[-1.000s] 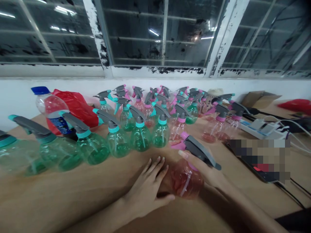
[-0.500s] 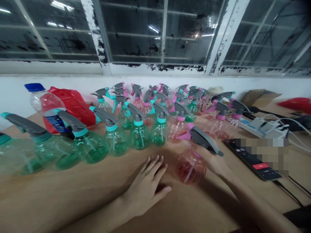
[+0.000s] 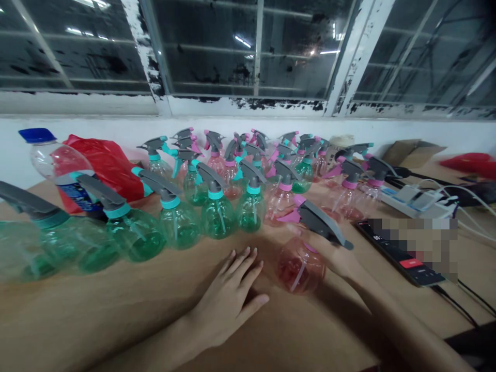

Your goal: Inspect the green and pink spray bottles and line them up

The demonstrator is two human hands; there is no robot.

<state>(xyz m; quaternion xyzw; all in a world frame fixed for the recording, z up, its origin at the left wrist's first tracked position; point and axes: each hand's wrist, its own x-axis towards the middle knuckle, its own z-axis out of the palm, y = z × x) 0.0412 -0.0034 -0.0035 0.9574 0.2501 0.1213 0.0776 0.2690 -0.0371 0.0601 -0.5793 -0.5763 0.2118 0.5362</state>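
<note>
My right hand (image 3: 341, 261) is closed around a pink see-through spray bottle (image 3: 300, 266) with a grey trigger head and pink collar, standing on the wooden table (image 3: 116, 310) near its front middle. My left hand (image 3: 228, 297) lies flat on the table just left of that bottle, fingers stretched out and holding nothing. Behind both hands stand several green spray bottles (image 3: 215, 212) with teal collars, and farther back several pink ones (image 3: 344, 199).
A red plastic bag (image 3: 110, 165) and a blue-capped drink bottle (image 3: 58, 165) sit at the back left. On the right lie a phone (image 3: 403, 256), a white power strip (image 3: 414, 201) with cables, and a cardboard box (image 3: 413, 152). A window runs along the wall behind.
My right hand has carried the pink bottle forward and right, away from my left hand, and stood it on the table. My left hand has let go of it and lies flat.
</note>
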